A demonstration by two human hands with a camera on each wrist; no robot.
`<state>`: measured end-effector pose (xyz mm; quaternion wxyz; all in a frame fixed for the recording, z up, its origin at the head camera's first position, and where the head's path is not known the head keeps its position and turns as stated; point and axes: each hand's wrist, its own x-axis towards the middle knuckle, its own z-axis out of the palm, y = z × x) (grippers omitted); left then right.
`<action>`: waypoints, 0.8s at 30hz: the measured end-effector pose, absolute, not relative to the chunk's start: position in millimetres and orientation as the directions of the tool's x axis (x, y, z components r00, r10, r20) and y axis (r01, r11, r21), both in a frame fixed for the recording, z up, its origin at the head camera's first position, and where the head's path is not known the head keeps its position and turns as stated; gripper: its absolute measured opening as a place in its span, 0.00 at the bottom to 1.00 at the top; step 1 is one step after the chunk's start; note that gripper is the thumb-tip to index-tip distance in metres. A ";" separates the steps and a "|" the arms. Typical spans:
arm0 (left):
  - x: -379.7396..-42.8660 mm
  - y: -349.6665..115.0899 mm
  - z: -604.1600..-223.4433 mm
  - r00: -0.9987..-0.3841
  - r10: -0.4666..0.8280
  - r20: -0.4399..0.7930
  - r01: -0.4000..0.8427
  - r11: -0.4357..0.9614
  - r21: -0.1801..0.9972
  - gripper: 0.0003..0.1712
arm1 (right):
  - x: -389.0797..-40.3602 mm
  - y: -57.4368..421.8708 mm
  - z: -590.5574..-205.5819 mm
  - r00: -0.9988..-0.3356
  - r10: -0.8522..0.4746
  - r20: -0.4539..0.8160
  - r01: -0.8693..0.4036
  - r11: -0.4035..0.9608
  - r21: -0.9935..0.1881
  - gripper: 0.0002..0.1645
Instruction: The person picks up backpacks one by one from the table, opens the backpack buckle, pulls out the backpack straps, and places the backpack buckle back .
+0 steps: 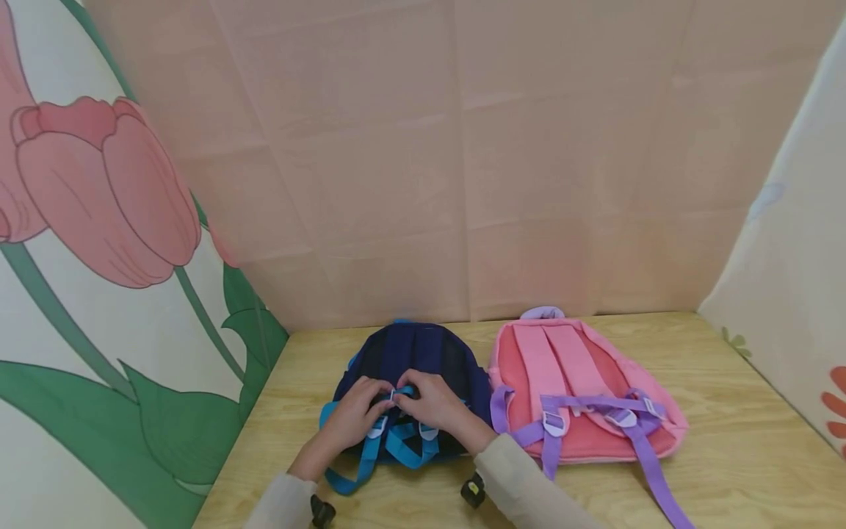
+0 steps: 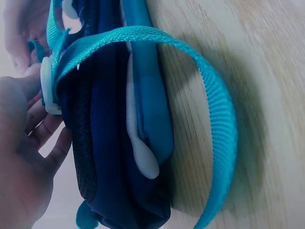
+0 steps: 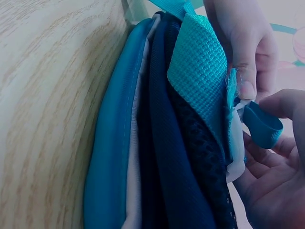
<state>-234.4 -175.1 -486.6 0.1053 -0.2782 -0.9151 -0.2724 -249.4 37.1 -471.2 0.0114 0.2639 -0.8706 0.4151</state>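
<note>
A navy backpack (image 1: 413, 345) with bright blue webbing lies on the table, its shoulder-strap side up. Over its middle, my left hand (image 1: 360, 411) pinches a small white buckle (image 1: 393, 394) between thumb and fingers. Fingertip to fingertip with it, my right hand (image 1: 432, 400) pinches a short blue strap (image 3: 263, 125), which bends into a loop by the buckle in the right wrist view. Below the hands, white strap adjusters (image 1: 377, 427) sit on the shoulder straps. One blue webbing tail (image 2: 221, 129) arcs out over the table in the left wrist view.
Close on the right lies a pink backpack (image 1: 529, 367) with purple straps (image 1: 651, 470), one hanging toward the front. The wooden table (image 1: 264, 441) meets a pinkish-brown backdrop (image 1: 463, 184) behind. A tulip-printed panel (image 1: 99, 198) stands left and a pale panel (image 1: 793, 257) right.
</note>
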 end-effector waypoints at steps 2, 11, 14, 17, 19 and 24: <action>-234.4 -174.9 -486.6 -0.823 0.450 0.347 0.567 0.694 0.444 0.11 | -249.4 37.5 -471.2 -0.860 -0.450 0.242 -0.471 0.514 -0.717 0.05; -235.5 -173.9 -486.7 -0.823 0.454 0.340 0.566 0.699 0.437 0.13 | -248.2 39.9 -471.4 -0.868 -0.436 0.239 -0.452 0.494 -0.743 0.04; -235.6 -173.4 -485.9 -0.831 0.449 0.329 0.555 0.700 0.449 0.12 | -248.0 40.0 -472.0 -0.870 -0.433 0.236 -0.447 0.491 -0.748 0.04; -235.3 -173.4 -485.3 -0.835 0.446 0.322 0.549 0.700 0.457 0.12 | -247.5 39.8 -472.0 -0.868 -0.435 0.240 -0.452 0.488 -0.747 0.05; -235.4 -173.6 -485.2 -0.836 0.446 0.318 0.548 0.697 0.462 0.12 | -247.6 39.4 -471.8 -0.864 -0.439 0.246 -0.460 0.487 -0.742 0.05; -235.9 -173.8 -485.3 -0.831 0.451 0.324 0.555 0.691 0.463 0.12 | -248.8 38.6 -470.9 -0.848 -0.451 0.279 -0.495 0.487 -0.719 0.05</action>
